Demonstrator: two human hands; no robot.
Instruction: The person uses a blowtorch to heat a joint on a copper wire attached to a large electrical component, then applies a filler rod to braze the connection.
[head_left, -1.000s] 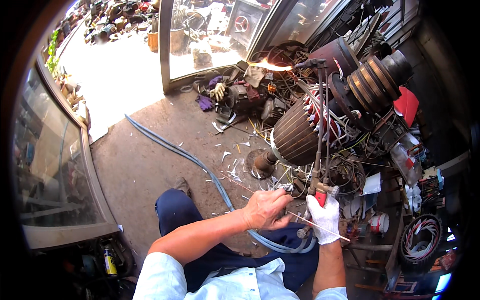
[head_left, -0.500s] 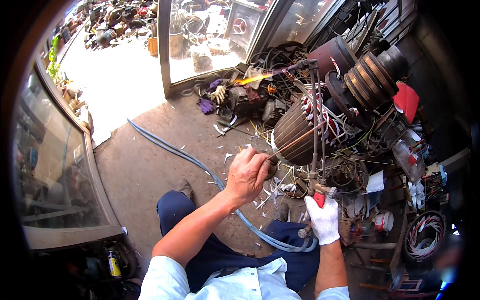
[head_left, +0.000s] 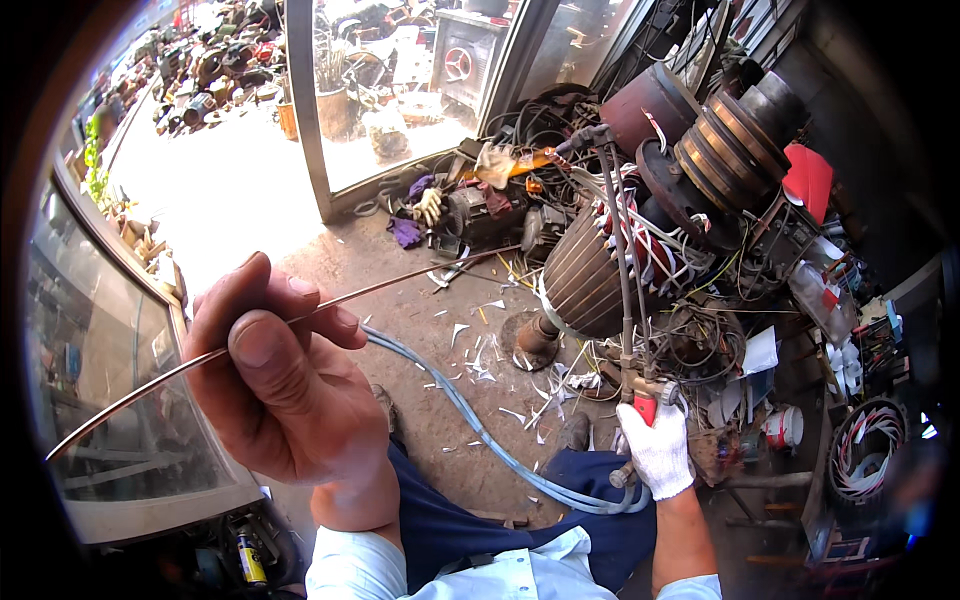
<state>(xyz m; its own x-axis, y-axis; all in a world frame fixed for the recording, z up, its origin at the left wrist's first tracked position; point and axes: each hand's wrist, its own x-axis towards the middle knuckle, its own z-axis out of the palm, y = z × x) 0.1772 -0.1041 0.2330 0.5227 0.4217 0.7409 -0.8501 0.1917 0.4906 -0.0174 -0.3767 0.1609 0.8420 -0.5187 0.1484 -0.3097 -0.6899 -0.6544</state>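
Head view, read from left to right. At left, the bare left hand [head_left: 290,385] is raised close to the camera, its grip pinched on a thin copper-coloured rod [head_left: 300,322]: the thumb [head_left: 262,352] presses the rod against the curled fingers. The rod runs from the lower left, in front of a glass panel [head_left: 110,400], through the hand and on toward the upper right, its far end near the motor stator [head_left: 590,275] at centre. Judged from its slenderness and slight bow, the rod is light and springy rather than rigid; held near mid-length, as here, both ends are likely to whip, so a hold nearer the working end would steady the tip. Its smooth metal surface may slip in bare fingers.

Centre: a pale blue hose [head_left: 480,435] crosses the concrete floor [head_left: 400,290], which is strewn with white scraps.

Right of centre, the gloved right hand [head_left: 660,450] has its grip wrapped tightly around the handle of a gas torch [head_left: 628,290], whose long tube rises to a tip with a small flame above the stator. The torch looks stiff and moderately heavy, and is best held at the handle, well away from the hot tip.

Far right: a belt pulley [head_left: 735,150] and tangled wiring.
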